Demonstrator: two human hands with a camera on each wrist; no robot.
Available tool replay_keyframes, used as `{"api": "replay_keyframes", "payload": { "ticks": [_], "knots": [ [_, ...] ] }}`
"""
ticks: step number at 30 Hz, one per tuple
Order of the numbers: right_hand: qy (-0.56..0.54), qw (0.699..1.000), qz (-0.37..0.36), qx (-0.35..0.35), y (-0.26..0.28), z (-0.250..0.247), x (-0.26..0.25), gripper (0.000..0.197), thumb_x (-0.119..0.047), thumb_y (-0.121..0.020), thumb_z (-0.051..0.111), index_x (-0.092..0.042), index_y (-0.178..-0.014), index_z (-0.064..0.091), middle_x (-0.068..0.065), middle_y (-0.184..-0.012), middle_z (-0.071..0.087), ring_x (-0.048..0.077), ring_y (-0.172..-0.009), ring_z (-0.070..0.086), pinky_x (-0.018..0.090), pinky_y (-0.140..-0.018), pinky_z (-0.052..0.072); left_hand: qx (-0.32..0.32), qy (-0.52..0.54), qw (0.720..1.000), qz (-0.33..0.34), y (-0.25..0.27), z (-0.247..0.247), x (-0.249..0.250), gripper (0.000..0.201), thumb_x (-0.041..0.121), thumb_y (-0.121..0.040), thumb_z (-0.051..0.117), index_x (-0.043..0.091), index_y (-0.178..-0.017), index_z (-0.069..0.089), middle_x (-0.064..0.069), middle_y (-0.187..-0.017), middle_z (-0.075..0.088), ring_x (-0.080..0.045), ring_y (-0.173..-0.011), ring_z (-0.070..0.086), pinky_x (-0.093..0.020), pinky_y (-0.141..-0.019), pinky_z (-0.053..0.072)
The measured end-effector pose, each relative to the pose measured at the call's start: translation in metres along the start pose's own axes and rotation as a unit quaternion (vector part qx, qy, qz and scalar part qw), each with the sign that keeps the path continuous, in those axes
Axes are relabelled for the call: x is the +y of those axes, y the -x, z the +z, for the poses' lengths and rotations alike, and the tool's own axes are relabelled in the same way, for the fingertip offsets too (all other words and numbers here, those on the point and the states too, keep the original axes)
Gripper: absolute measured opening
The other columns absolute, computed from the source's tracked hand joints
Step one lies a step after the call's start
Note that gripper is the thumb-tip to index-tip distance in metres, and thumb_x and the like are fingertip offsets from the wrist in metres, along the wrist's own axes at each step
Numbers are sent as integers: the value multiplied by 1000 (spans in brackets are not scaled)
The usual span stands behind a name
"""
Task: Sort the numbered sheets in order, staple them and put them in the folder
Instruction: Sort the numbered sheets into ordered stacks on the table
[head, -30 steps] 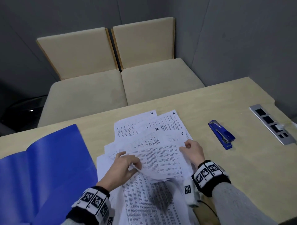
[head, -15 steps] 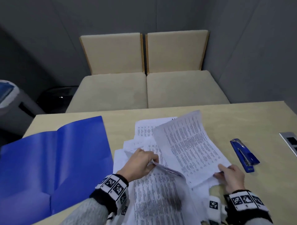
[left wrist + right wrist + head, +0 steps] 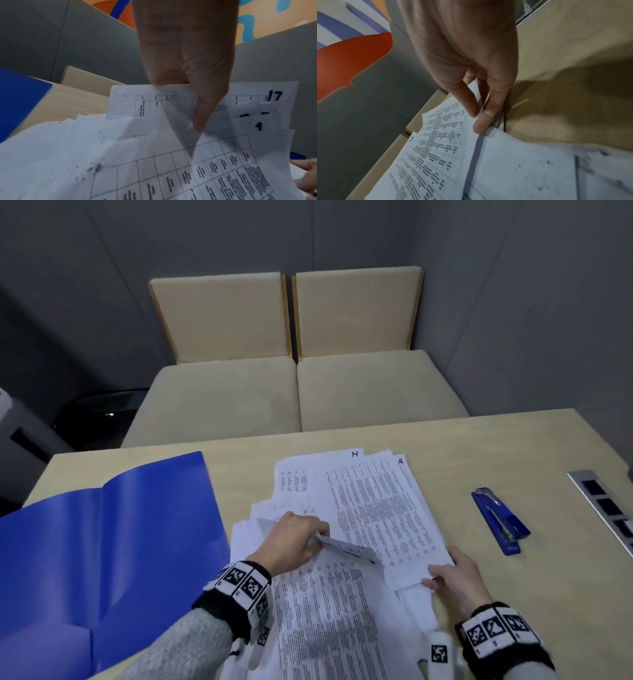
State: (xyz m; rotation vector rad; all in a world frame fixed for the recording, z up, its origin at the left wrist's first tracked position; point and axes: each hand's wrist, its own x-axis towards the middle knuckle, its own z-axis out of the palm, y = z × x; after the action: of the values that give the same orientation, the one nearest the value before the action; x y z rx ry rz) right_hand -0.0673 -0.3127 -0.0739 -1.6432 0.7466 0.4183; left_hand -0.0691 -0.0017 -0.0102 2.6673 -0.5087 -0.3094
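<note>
Grey knitted sleeves [image 3: 191, 642]; black wristbands [image 3: 496, 635] carrying white blocks printed with black-and-white square marker patterns.

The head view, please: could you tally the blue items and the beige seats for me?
Blue folder: 1
Blue stapler: 1
Beige seats: 2
Total: 4

Matt paper sheets [image 3: 373, 508]; glossy plastic folder [image 3: 102, 542]; pale wood-look table [image 3: 513, 446]; cloth seats [image 3: 298, 392].
</note>
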Motion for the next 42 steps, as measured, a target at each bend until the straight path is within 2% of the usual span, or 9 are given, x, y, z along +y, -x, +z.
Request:
{"api": "replay_keyframes", "payload": {
  "ticks": [10, 17, 22, 25, 29, 32, 35, 38, 42],
  "knots": [
    [-29, 995, -89, 35, 7, -7, -17, 22, 8, -89, 45, -8, -92, 60, 12, -88, 66, 22, -73, 63, 21, -49, 54, 11, 81, 996, 25, 19, -4, -8, 12, 19, -80, 70, 28, -77, 64, 21, -76, 63, 3, -74, 58, -14, -69, 41],
    [120, 977, -176, -4, -20, 0, -83, 16, -11, -92, 47, -16, -97, 62, 10, -97, 68, 23, -85, 63, 40, -74, 55, 24, 71, 996, 39, 22, -6, -5, 16, 18, -81, 71, 31, -76, 62, 25, -72, 57, 8, -70, 54, -7, -67, 37],
    [272, 921, -256, -111, -18, 21, -145, 25, -2, -93, 44, -20, -86, 60, -1, -90, 62, 21, -86, 58, 27, -68, 46, 26, 62, 997, 23, 20, -5, -6, 14, 19, -81, 70, 30, -78, 62, 21, -77, 62, 1, -74, 59, -15, -73, 40],
    [314, 887, -307, -147, -13, 47, -166, 30, -8, -97, 42, -20, -120, 57, -3, -115, 55, 12, -104, 50, 24, -87, 39, 25, 63, 998, 20, 17, -3, -7, 13, 19, -81, 69, 30, -78, 62, 19, -76, 62, -1, -73, 59, -18, -71, 41],
    [205, 932, -241, -175, -8, 69, -158, 51, -33, -95, 52, -26, -142, 34, 0, -120, 54, 12, -108, 47, 28, -94, 34, 27, 69, 997, 15, 14, -2, -12, 10, 19, -82, 67, 28, -79, 63, 21, -76, 61, 0, -74, 58, -19, -72, 42],
    [193, 964, -150, -109, -20, 51, -133, 34, -30, -98, 45, -15, -128, 52, 5, -114, 58, 15, -89, 54, 25, -73, 45, 29, 67, 997, 8, 12, -3, -18, 9, 19, -83, 66, 28, -80, 64, 22, -76, 60, -2, -75, 59, -22, -72, 43],
    [299, 949, -77, -71, -29, 8, -102, 14, -12, -96, 47, -13, -97, 61, 7, -95, 62, 14, -71, 54, 24, -64, 46, 28, 66, 997, 9, 8, -1, -20, 9, 18, -83, 67, 26, -80, 65, 22, -76, 59, -5, -75, 60, -22, -72, 44],
    [365, 918, 30, -152, -18, -17, -70, 8, -10, -84, 65, -14, -90, 61, 4, -79, 61, 13, -61, 53, 24, -56, 45, 17, 63, 998, 11, 2, 3, -19, 9, 19, -83, 66, 27, -81, 64, 20, -78, 61, -6, -77, 61, -25, -75, 44],
    [391, 912, 6, -121, -7, -8, -38, 26, -11, -73, 75, -17, -74, 50, 2, -73, 55, 15, -60, 49, 24, -56, 41, 15, 60, 998, 15, -3, 5, -17, 8, 17, -83, 66, 25, -81, 65, 14, -80, 67, -9, -76, 62, -24, -70, 44]
  ]
}}
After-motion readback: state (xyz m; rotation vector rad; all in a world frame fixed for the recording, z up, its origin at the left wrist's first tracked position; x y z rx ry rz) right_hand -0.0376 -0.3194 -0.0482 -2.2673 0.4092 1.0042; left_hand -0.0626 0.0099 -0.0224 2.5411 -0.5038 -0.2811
